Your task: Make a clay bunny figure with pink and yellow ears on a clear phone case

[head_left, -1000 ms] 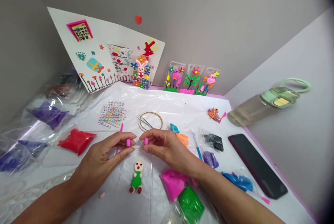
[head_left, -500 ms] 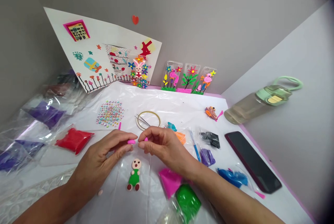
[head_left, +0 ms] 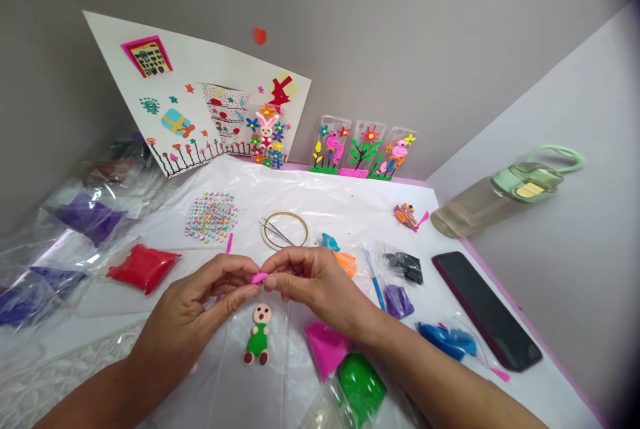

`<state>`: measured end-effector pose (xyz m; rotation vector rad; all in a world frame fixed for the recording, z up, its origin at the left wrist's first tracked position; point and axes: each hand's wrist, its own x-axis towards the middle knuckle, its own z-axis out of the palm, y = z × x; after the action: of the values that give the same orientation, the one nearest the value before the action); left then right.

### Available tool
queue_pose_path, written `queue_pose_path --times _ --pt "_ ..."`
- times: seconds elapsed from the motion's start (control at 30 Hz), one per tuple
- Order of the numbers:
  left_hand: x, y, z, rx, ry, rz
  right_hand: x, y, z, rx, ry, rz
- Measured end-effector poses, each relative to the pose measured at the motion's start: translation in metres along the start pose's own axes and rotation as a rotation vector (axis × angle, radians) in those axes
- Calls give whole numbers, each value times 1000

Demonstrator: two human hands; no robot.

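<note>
In the head view, the left hand [head_left: 197,299] and right hand [head_left: 315,289] meet over the table, the fingertips of both closed on 1 small, smooth pink clay piece [head_left: 259,278]. Just below them lies the clay figure [head_left: 258,342], on flat clear plastic.

Beyond the hands, the white plastic sheet [head_left: 355,209] gives room back to the wall, broken by a thin round ring [head_left: 307,232] just ahead of the fingers. The right side is tighter: the right forearm passes close by a pink bag [head_left: 325,349] and a glossy green bag [head_left: 361,386], and the flat black phone [head_left: 485,309] lies along the table's mauve right edge. To the left, a plump red packet [head_left: 143,269] sits near the left hand, and embossed clear plastic [head_left: 75,376] extends beside that forearm.

Faceted round gems [head_left: 211,217] form a rough square farther back. At the rear edge, 3 clear cases [head_left: 369,149] with raised decorations lean on the wall; a translucent, green-capped bottle [head_left: 473,206] stands at right.
</note>
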<state>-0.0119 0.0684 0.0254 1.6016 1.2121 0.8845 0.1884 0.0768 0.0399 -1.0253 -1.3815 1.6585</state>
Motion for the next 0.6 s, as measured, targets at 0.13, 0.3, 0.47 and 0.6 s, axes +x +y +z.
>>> queue_pose_path --times 0.13,0.3,0.47,0.6 --pt "1 2 0 -28 37 -22 0 -1 -1 -1 -18 2" --pt "0 2 -2 -54 18 -22 0 -2 -2 70 -38 30" --pt "-2 2 -3 -56 20 -31 1 -4 -2 81 -29 43" --pt "-2 3 -3 -64 -13 -35 1 -6 -3 54 -35 34"
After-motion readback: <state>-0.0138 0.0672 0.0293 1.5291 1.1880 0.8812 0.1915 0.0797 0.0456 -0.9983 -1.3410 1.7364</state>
